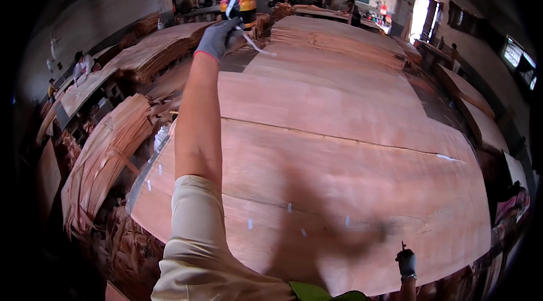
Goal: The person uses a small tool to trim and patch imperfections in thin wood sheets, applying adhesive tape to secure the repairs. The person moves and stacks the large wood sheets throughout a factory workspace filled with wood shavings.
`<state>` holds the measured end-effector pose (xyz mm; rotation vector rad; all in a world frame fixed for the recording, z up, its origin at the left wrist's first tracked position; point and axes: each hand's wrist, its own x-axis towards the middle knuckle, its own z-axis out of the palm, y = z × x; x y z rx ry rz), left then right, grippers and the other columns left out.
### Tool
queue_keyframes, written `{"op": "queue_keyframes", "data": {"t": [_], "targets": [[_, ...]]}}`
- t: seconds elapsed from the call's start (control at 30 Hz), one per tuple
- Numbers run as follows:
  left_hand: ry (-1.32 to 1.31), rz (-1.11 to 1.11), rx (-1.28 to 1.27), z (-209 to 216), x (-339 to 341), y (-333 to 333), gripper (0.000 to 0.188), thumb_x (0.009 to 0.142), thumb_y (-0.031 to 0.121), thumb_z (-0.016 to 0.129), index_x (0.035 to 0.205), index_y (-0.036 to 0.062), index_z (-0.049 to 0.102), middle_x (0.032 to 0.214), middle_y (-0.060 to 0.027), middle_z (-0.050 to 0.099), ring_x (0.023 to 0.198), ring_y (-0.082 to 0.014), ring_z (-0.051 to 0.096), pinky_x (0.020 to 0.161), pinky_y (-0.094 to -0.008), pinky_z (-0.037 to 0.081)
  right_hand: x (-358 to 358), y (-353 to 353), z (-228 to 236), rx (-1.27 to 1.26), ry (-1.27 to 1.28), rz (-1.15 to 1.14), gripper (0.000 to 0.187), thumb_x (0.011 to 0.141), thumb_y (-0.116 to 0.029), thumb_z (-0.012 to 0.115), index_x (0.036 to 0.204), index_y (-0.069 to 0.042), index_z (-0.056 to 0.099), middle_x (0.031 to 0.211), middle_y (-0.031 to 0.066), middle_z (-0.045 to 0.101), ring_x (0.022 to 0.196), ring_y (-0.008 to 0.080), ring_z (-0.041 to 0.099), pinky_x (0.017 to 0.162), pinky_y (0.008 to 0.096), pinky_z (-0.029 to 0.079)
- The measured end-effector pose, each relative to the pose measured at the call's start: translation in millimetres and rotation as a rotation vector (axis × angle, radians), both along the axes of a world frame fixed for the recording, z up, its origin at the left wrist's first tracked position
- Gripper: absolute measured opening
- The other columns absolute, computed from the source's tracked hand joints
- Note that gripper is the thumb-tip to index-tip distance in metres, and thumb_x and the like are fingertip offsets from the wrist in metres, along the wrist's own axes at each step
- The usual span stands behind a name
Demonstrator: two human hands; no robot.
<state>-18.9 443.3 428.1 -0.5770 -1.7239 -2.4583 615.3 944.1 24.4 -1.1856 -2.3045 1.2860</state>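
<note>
One strip of white tape (257, 45) sits at 12 o'clock, loose end hanging toward the far veneer; can't tell if it touches. Left grip (218, 38), grey-gloved, 11 o'clock, arm stretched far out: narrow, looks pinched on the tape. Holder (238, 4), yellow, red and black, just beyond it toward 12, probably feeds the tape. Right grip (406, 264), gloved, between 4 and 5 o'clock: closed around a small dark tool (403, 245), tip toward 12, kind unclear.

Pinkish sheet (362, 182) fills the middle, roughly 8 round to 3 o'clock. Seam (356, 141) crosses it, white patch (447, 157) near its 3 o'clock end; smaller patches at 6 and 8.

Step in hand, by my read: drawing tape to patch the sheet. Next move likely calls for a firm pinch, a length brought down to a bare part of the seam, laid flat, then cut if the tool is a blade.

Farther out: veneer stack (339, 38) at 1 o'clock, loose veneers (107, 157) at 9, co-worker (85, 65) at 10.
</note>
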Motion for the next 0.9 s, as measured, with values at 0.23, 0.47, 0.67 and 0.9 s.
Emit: {"op": "queue_keyframes", "data": {"t": [0.23, 0.47, 0.67, 0.9], "targets": [[-0.057, 0.047, -0.073, -13, -12, -1, 0.017, 0.086, 0.02, 0.064, 0.09, 0.0036, 0.064, 0.07, -0.0031, 0.064, 0.044, -0.0039, 0.048, 0.037, -0.0152, 0.032, -50, -30, 12, 0.06, -0.064, 0.23, 0.014, 0.08, -0.017, 0.061, 0.076, -0.003, 0.059, 0.061, 0.008, 0.063, 0.051, 0.0182, 0.059, 0.048, 0.0319, 0.045], [-0.061, 0.045, -0.226, -16, 9, 22, 0.019, 0.086, 0.026, 0.063, 0.087, 0.0078, 0.062, 0.066, 0.0013, 0.059, 0.042, -0.0026, 0.044, 0.033, -0.0151, 0.03, -81, -47, 28, 0.189, -0.102, 0.419, 0.017, 0.081, -0.019, 0.062, 0.078, -0.003, 0.059, 0.063, 0.0133, 0.061, 0.057, 0.0252, 0.062, 0.052, 0.0353, 0.047], [-0.243, -0.014, 0.212, -45, 1, 19, 0.015, 0.087, 0.022, 0.062, 0.086, 0.0066, 0.061, 0.063, 0.0011, 0.056, 0.047, -0.0059, 0.05, 0.036, -0.0153, 0.035, -139, -44, 63, 0.296, 0.183, 0.572, 0.014, 0.081, -0.015, 0.061, 0.08, -0.002, 0.059, 0.068, 0.0175, 0.059, 0.06, 0.0275, 0.059, 0.055, 0.0346, 0.045], [-0.005, 0.153, -0.041, -55, 31, 16, 0.014, 0.089, 0.017, 0.059, 0.088, 0.0034, 0.061, 0.07, -0.0018, 0.06, 0.053, -0.006, 0.053, 0.04, -0.017, 0.038, -324, -116, 228, 0.311, 0.37, 0.723, 0.018, 0.084, -0.017, 0.06, 0.08, 0.001, 0.06, 0.07, 0.0129, 0.06, 0.063, 0.0177, 0.057, 0.061, 0.031, 0.045]]}}
